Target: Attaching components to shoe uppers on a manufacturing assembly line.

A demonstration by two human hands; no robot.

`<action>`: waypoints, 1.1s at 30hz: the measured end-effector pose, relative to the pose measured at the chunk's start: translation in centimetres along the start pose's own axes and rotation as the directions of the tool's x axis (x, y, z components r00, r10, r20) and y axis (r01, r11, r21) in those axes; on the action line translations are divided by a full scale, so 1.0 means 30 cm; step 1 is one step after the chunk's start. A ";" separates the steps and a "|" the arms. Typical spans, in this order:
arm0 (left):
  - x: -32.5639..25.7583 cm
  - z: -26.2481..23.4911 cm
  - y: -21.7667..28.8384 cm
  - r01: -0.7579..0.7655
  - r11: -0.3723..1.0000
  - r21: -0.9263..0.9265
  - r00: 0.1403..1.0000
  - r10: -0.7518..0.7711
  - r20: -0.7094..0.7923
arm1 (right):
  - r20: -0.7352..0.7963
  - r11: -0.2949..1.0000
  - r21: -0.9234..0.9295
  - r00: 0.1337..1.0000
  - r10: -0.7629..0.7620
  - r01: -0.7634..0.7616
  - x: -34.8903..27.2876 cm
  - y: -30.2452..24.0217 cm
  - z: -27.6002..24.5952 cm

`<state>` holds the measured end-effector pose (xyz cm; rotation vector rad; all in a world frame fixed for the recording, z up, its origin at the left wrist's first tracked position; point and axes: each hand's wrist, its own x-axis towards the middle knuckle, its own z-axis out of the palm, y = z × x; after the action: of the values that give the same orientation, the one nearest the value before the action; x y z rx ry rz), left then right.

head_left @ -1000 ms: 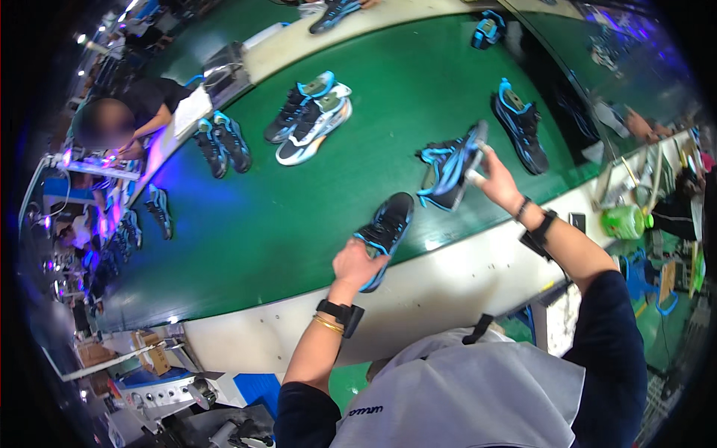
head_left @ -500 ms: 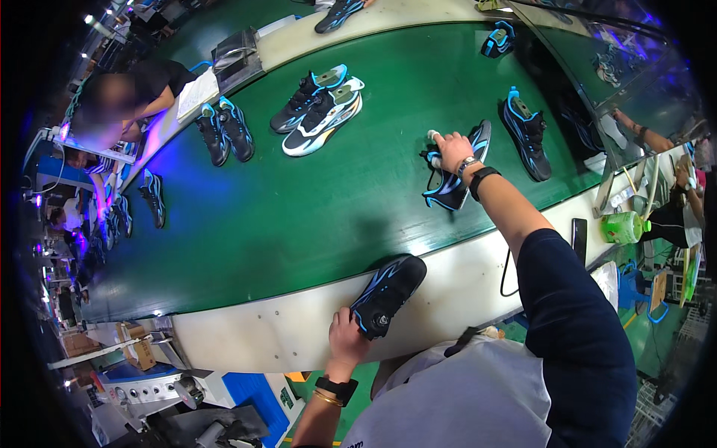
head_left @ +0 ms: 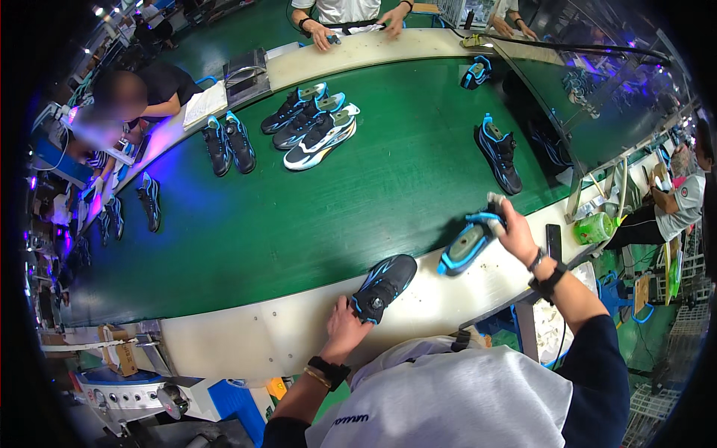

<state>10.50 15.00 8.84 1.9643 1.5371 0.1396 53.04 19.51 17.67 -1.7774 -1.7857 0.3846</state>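
My left hand (head_left: 346, 326) grips the heel end of a black sneaker (head_left: 386, 287) with blue trim and a round dial on top. This shoe lies across the near white ledge, its toe reaching over the green belt's edge. In my right hand (head_left: 517, 230) is a second blue-trimmed sneaker (head_left: 464, 245), held above the ledge to the right of the first. Its opening faces up and shows an olive-coloured inside. Pale coverings show on some right fingertips. Farther off on the belt, past my right hand, stands another black-and-blue sneaker (head_left: 499, 155).
On the green belt (head_left: 299, 224) several sneakers stand at the left and back, including a white-soled one (head_left: 323, 143). Across it, a co-worker's hands (head_left: 321, 36) are at the far ledge. A phone (head_left: 553, 241) and a green bottle (head_left: 595, 228) lie at the right.
My right hand has brought its sneaker off the belt and toward me, over the near ledge. My left hand keeps its hold. One more shoe now stands in the back-left group.
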 end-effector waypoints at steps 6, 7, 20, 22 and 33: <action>0.107 0.019 0.095 -0.041 0.999 -0.029 0.999 0.040 -0.031 | 0.096 0.968 0.101 0.970 0.221 -0.231 -0.318 -0.052 0.203; 0.135 0.026 0.120 -0.091 0.996 -0.007 0.995 0.090 -0.047 | 0.162 0.956 0.128 0.956 0.244 -0.265 -0.316 -0.145 0.207; 0.235 0.108 0.356 -0.318 0.944 0.089 0.938 0.300 0.174 | 0.747 0.788 0.451 0.661 -0.075 -0.419 -0.381 -0.024 0.078; 0.241 0.108 0.377 -0.356 0.932 0.068 0.923 0.340 0.180 | 0.672 0.801 0.508 0.728 -0.138 -0.317 -0.334 0.044 0.065; 0.104 0.202 0.348 -0.532 0.846 0.036 0.821 0.526 -0.223 | 0.439 0.923 0.202 0.813 -0.383 0.326 -0.303 0.106 0.205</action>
<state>22.95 14.10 8.69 2.3723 1.0581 0.6341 51.48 12.06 9.18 -1.2890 -2.3258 0.8014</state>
